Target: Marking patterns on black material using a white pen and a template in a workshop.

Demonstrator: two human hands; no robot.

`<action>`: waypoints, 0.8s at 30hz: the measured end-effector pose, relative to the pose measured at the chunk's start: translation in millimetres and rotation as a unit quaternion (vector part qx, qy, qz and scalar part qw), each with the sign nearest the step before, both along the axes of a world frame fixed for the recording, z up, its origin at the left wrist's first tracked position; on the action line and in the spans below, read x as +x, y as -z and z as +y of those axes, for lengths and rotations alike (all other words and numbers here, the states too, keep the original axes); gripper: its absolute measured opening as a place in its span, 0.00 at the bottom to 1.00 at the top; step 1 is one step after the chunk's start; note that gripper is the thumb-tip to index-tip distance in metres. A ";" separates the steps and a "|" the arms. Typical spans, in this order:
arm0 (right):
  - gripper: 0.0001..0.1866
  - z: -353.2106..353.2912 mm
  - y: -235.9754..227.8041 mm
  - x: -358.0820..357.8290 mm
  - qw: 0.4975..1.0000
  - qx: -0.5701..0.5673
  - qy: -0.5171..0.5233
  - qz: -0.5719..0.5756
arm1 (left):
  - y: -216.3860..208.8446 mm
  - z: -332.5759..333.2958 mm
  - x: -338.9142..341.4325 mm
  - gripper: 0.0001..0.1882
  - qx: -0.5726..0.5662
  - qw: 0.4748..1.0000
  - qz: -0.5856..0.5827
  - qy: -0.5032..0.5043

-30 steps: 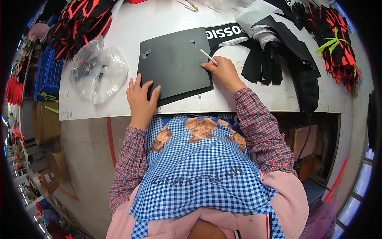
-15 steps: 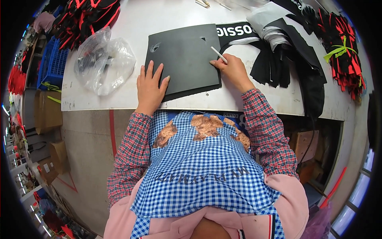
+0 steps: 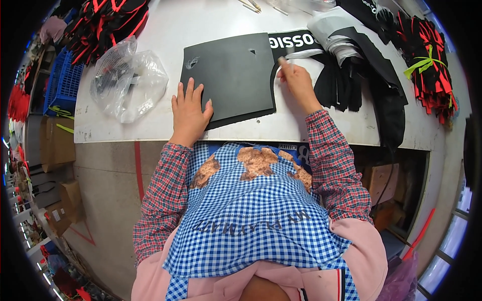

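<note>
A dark grey flat template (image 3: 231, 80) with two small triangular holes and a curved notch in its right side lies on the white table, and a black layer shows along its lower edge. My left hand (image 3: 191, 113) rests with fingers spread over its lower left edge. Just off the notch, my right hand (image 3: 297, 85) is closed in a pinch. It grips a thin white marking stick (image 3: 289, 50), smeared by motion and pointing away from me. A black piece with white lettering (image 3: 296, 41) lies beyond the template's right side.
A clear plastic bag (image 3: 150, 75) lies left of the template. Black strips (image 3: 344, 88) and a stack of white-backed sheets (image 3: 346, 47) lie to the right. Bundles of red-and-black pieces (image 3: 108, 27) flank the table. More thin sticks (image 3: 248, 6) lie at the back.
My right hand has lifted off the template's right edge, and the white stick has swung more upright. My left hand stays on the template. The whole view has shifted slightly.
</note>
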State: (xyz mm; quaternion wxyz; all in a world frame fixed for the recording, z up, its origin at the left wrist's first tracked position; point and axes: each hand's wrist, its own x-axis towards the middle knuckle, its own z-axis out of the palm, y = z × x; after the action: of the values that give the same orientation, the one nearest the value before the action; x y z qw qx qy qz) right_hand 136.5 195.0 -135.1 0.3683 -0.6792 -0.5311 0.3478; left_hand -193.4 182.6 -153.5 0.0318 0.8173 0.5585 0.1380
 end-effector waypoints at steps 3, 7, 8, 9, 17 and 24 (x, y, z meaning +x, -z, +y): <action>0.36 12.6 -2.8 7.4 0.994 0.041 0.096 0.003 | 2.1 1.7 2.0 0.30 -0.009 1.000 0.002 0.000; 0.30 33.2 4.7 -8.9 0.972 0.068 0.075 0.212 | -0.9 -0.6 4.0 0.31 0.005 1.000 0.023 -0.001; 0.28 39.7 5.3 -15.9 0.967 0.072 0.068 0.236 | -0.6 -0.5 4.4 0.31 0.004 1.000 0.021 -0.004; 0.26 46.6 5.8 -20.6 0.961 0.076 0.061 0.260 | -0.1 -0.2 5.2 0.31 0.009 1.000 0.016 0.000; 0.24 75.4 10.4 -43.8 0.980 0.135 0.057 0.134 | -4.0 -2.7 7.6 0.31 0.006 1.000 0.017 0.001; 0.20 71.5 1.0 -50.3 0.989 0.117 0.080 0.040 | -4.9 -3.5 6.5 0.32 0.003 1.000 0.016 -0.003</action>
State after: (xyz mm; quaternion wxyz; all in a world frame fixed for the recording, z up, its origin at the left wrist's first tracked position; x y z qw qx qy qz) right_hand 86.2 266.4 -136.0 0.4930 -0.6575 -0.4969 0.2791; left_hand -187.0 179.1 -148.6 0.0201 0.8177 0.5611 0.1269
